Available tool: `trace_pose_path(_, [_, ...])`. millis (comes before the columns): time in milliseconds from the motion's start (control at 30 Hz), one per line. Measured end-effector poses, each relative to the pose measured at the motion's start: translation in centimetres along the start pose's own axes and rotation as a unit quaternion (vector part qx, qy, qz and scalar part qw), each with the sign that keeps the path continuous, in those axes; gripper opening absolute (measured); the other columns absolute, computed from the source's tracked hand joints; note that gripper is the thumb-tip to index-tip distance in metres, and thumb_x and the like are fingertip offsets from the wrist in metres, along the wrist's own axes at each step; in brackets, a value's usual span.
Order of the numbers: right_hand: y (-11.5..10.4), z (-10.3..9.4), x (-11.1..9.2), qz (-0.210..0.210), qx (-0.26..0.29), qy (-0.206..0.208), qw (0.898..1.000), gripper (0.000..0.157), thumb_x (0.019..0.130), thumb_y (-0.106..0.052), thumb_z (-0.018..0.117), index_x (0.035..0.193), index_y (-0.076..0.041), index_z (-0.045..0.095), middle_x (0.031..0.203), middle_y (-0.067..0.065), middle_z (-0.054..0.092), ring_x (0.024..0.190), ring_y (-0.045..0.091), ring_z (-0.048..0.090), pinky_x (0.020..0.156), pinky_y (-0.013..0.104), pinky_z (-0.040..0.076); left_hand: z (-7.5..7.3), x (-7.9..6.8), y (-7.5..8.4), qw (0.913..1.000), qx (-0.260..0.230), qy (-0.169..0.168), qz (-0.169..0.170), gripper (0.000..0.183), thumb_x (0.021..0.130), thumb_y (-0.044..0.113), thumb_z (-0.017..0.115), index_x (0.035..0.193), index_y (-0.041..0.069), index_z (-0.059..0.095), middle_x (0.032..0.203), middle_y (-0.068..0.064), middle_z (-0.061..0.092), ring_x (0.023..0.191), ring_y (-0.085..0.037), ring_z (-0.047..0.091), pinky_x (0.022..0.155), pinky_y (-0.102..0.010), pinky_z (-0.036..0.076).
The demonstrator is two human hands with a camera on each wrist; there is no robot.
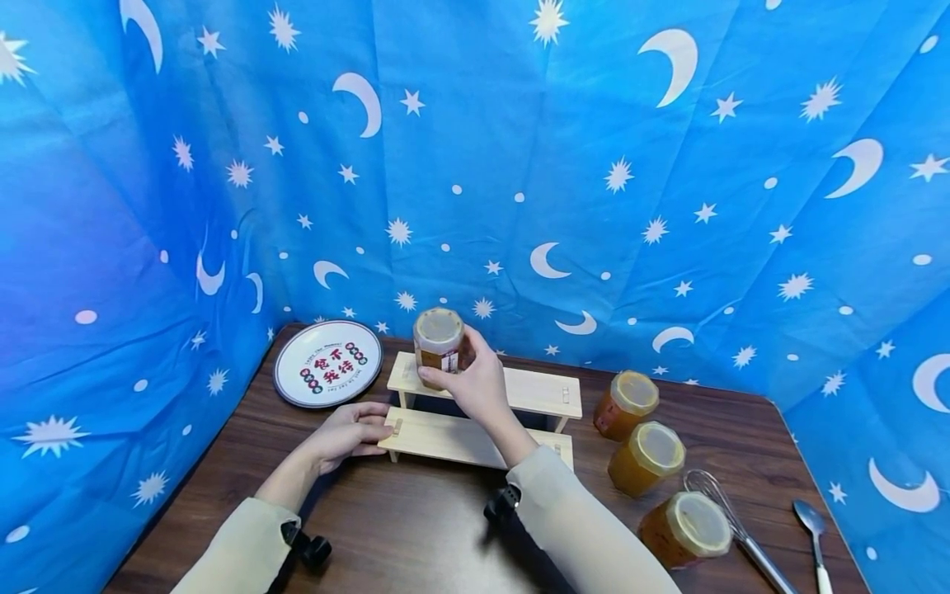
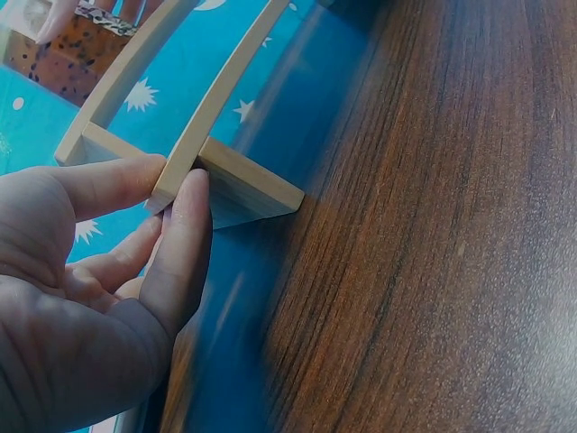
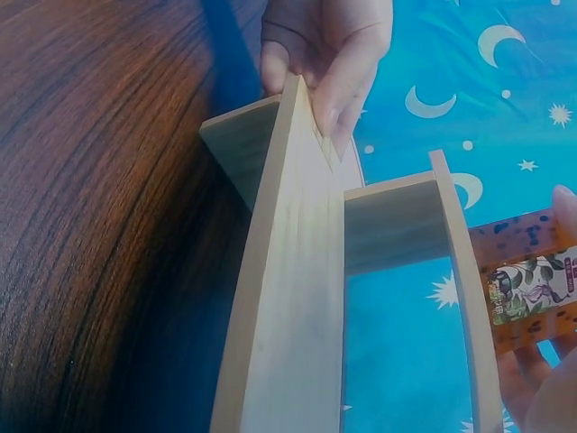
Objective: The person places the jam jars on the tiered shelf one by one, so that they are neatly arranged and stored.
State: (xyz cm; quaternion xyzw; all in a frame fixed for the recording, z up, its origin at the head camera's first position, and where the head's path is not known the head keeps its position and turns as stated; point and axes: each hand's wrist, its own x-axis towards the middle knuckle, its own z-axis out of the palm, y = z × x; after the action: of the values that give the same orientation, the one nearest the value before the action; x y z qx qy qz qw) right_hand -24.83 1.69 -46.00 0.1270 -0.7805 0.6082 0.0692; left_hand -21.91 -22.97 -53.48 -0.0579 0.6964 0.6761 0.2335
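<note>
My right hand grips a jar with a pale lid and a label, upright over the left end of the stand's upper board. The jar's base comes right up to that board. In the right wrist view the jar shows amber contents with dark specks. My left hand pinches the left end of the lower board of the two-step wooden stand. Seen from the left wrist, thumb and finger of the left hand lie on opposite faces of that board.
Right of the stand are three more lidded jars, a rear one, a middle one and a front one. Beyond them lie a whisk and a spoon. A white plate with red characters sits at the back left, near the blue curtain.
</note>
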Motion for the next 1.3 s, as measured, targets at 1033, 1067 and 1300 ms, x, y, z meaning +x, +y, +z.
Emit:
trace_pose_path(1033, [-2.9, -8.2, -6.3, -0.046, -0.063, 0.042, 0.996, 0.095, 0.079, -0.029, 0.094, 0.158, -0.028, 0.041, 0.154, -0.004, 0.051, 0.138, 0.022, 0.052, 0.107, 0.051, 0.051, 0.2, 0.4, -0.4, 0.9999, -0.004, 0.012, 0.001, 0.059, 0.095, 0.005, 0.072, 0.146, -0.008, 0.046, 0.126, -0.022, 0.063, 0.102, -0.026, 0.07, 0.088, -0.041, 0.062])
trace_pose_path(1067, [-3.0, -8.7, -6.7, -0.047, -0.072, 0.047, 0.995, 0.095, 0.079, -0.029, 0.094, 0.158, -0.028, 0.042, 0.154, -0.004, 0.051, 0.138, 0.021, 0.052, 0.107, 0.051, 0.051, 0.2, 0.4, -0.5, 0.9999, -0.004, 0.013, 0.001, 0.058, 0.095, 0.005, 0.072, 0.146, -0.008, 0.046, 0.125, -0.022, 0.063, 0.101, -0.025, 0.07, 0.088, -0.041, 0.062])
trace_pose_path(1300, [-3.4, -12.7, -9.6, -0.059, -0.102, 0.087, 0.989, 0.095, 0.078, -0.025, 0.095, 0.158, -0.027, 0.043, 0.153, -0.002, 0.052, 0.137, 0.021, 0.053, 0.106, 0.045, 0.051, 0.3, 0.3, -0.4, 0.9999, -0.003, 0.012, 0.0, 0.058, 0.096, 0.005, 0.071, 0.147, -0.007, 0.045, 0.125, -0.022, 0.063, 0.101, -0.024, 0.07, 0.089, -0.041, 0.062])
